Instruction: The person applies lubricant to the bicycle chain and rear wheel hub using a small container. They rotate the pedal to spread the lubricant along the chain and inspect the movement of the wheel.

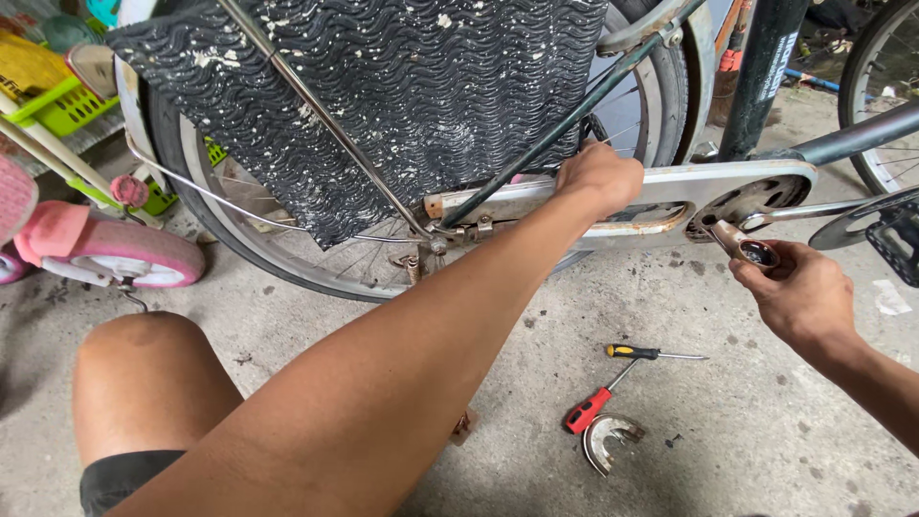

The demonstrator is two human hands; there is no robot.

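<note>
Head view: my left hand point(600, 177) grips the chain guard point(670, 187) to steady it, while my right hand point(799, 292) clasps a socket wrench point(742, 244) just below its front end, screwdrivers point(613, 383) lying beneath.

Open concrete floor point(728, 450) lies below the chain guard point(661, 196), broken only by two screwdrivers point(613, 383) and a curved metal cover point(608, 442). Above, the rear wheel point(287, 258), black mat point(402, 96) and frame stays (closely crossed) block passage; a pedal point(895, 239) crowds the right.
</note>
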